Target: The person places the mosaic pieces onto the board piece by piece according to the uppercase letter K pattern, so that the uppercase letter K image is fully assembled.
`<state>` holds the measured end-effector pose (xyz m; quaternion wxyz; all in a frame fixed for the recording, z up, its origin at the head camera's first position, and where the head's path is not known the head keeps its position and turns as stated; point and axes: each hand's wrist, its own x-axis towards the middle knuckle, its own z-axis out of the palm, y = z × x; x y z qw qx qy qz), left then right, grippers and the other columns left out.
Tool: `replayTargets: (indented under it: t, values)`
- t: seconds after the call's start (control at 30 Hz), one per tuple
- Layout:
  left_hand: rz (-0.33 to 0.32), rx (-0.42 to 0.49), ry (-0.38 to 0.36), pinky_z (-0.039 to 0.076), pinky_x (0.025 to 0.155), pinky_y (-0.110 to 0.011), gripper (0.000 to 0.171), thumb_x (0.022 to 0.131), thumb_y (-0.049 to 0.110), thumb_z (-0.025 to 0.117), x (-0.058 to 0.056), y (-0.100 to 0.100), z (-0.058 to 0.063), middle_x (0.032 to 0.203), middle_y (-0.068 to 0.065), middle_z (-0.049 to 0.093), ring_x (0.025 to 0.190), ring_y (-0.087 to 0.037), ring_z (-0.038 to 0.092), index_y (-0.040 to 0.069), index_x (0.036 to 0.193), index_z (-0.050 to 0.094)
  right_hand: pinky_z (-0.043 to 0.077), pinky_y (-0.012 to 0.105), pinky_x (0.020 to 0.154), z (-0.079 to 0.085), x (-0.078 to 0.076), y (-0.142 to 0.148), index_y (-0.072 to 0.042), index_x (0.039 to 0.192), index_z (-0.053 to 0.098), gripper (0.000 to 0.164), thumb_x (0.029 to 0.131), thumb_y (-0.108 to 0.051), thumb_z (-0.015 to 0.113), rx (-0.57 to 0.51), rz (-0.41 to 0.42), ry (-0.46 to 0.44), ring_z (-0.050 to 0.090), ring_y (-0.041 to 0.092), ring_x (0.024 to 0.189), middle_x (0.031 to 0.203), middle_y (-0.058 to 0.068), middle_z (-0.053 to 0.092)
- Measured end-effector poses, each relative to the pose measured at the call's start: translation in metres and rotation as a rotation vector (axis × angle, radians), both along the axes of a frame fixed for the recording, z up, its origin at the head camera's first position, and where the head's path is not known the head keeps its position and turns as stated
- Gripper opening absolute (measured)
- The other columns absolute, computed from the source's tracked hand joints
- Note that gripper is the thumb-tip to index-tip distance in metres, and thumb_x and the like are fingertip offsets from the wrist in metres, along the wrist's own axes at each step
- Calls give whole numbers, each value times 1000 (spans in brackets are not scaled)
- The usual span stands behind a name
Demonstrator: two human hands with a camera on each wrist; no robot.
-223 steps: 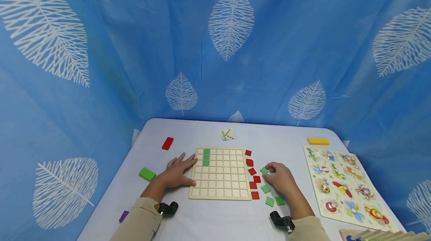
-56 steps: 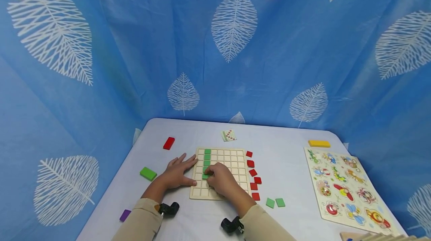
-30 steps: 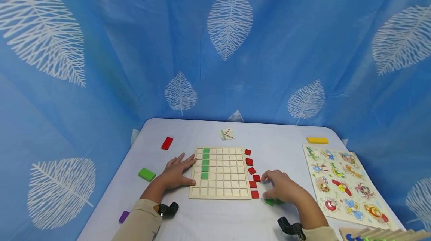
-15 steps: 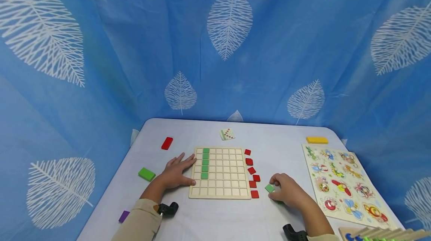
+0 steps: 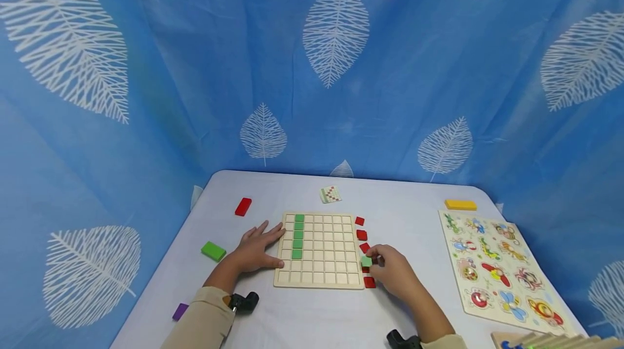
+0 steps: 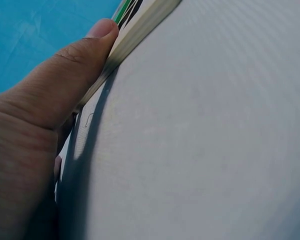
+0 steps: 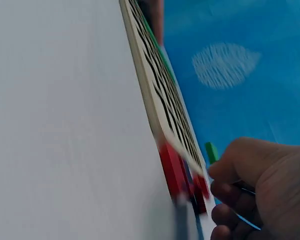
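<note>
A wooden grid board point(image 5: 324, 262) lies mid-table, with several green tiles point(image 5: 298, 235) in a line down its second column from the left. Spread fingers of my left hand point(image 5: 255, 251) rest on the board's left edge; in the left wrist view the thumb point(image 6: 85, 65) presses against its rim. Between thumb and fingers, my right hand point(image 5: 395, 270) pinches a green tile point(image 5: 366, 262), raised just off the board's right edge above the red tiles point(image 5: 362, 235). The right wrist view also shows this green tile point(image 7: 211, 151) at the fingertips. The table under the right hand is hidden.
A small pattern card point(image 5: 330, 194) lies behind the board. Red point(image 5: 243, 207), green point(image 5: 213, 251) and purple point(image 5: 180, 311) blocks are on the left. At right are a yellow block point(image 5: 460, 205), an insect-picture puzzle board point(image 5: 502, 273) and a wooden slatted toy point(image 5: 556, 341).
Two more green tiles have joined the column on the board. My right hand picked up another green tile from the table and moved left with it. The left hand stayed put.
</note>
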<state>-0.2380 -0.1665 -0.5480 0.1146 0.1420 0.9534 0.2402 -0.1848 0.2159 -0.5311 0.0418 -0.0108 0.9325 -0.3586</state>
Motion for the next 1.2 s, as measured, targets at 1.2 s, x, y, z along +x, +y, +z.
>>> replayTargets:
  t: [1.2]
  values:
    - [-18, 11, -10, 7, 129, -63, 99, 78, 58, 85, 1, -3, 6, 174, 7, 27, 164, -33, 6, 33, 162, 40, 50, 27, 76, -4, -12, -149, -14, 104, 80, 19, 86, -10, 75, 9, 356, 116, 54, 7, 84, 96, -8, 65]
